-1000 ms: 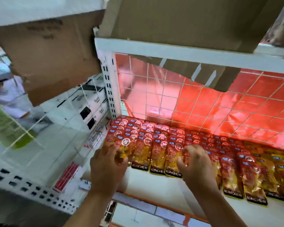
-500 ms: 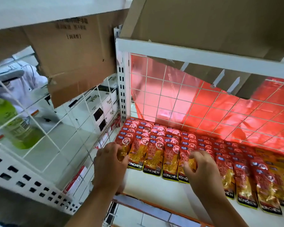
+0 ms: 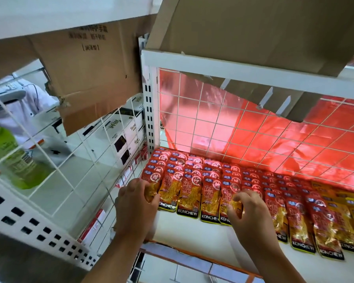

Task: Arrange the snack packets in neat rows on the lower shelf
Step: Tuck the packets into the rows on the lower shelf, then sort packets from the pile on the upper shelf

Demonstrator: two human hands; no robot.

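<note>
The left hand (image 3: 135, 203) pinches the end shiny red and gold snack packet (image 3: 152, 189) on the white lower shelf (image 3: 192, 237). The right hand (image 3: 251, 217) pinches another. This looks like front-row tidying; next, line up the bottom edges.

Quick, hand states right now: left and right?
Left hand: fingers curled round the leftmost front packet.
Right hand: pinching the fifth front packet.
</note>
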